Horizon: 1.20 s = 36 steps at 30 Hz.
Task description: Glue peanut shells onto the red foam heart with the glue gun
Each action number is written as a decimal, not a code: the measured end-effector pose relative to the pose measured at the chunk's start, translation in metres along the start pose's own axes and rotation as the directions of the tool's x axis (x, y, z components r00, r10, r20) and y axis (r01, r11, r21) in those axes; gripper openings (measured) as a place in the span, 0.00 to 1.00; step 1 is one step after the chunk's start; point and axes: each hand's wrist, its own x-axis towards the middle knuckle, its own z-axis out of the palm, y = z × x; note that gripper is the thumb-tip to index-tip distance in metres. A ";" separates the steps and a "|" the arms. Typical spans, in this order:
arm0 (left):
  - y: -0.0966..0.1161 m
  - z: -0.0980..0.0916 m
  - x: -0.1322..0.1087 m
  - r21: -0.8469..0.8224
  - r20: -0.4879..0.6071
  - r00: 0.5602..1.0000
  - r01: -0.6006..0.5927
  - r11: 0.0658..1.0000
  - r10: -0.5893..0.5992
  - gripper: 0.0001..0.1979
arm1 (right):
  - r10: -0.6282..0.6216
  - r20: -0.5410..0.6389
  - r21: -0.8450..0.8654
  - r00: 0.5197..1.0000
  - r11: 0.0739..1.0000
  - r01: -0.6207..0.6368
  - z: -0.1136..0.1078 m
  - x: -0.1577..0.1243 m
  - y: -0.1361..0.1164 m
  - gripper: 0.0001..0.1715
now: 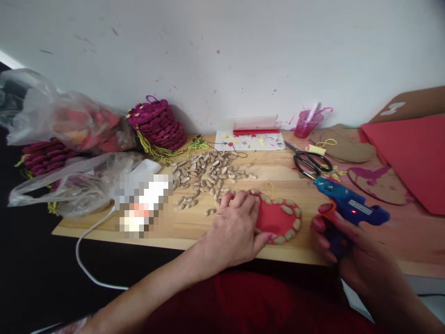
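Note:
A rounded red cutout (274, 220), edged with peanuts in their shells and topped by a yellow cord loop, lies near the table's front edge. My left hand (238, 227) covers its left part, fingers bent and thumb at the lower rim, gripping it against the table. What lies under the palm is hidden. My right hand (344, 246) is wrapped round a blue glue gun (358, 211) with an orange trigger and a small lit red light. The gun's nozzle points up and left, to the right of the cutout. Loose peanuts (212, 169) are heaped behind my left hand.
Black-handled scissors (313, 162) lie behind the glue gun. Brown cardboard pieces (351, 146) and red sheets (410, 157) are at right. A pink cup (308, 125) stands by the wall. Plastic bags (83, 120), a purple peanut bundle (158, 123) and a white cable (83, 260) are at left.

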 end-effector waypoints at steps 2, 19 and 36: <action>0.000 0.000 0.000 -0.022 -0.001 1.000 0.006 1.000 -0.006 0.36 | -0.002 -0.005 -0.008 1.000 1.000 0.002 0.000 0.000 0.001 0.19; -0.002 0.002 0.001 0.003 0.000 1.000 -0.022 1.000 0.022 0.38 | -0.066 0.058 -0.003 0.996 0.998 0.066 0.005 -0.003 0.003 0.15; -0.008 -0.013 0.001 -0.002 0.118 0.991 -0.058 0.998 0.057 0.39 | -0.064 0.090 0.010 0.994 0.998 0.063 0.007 -0.002 0.002 0.15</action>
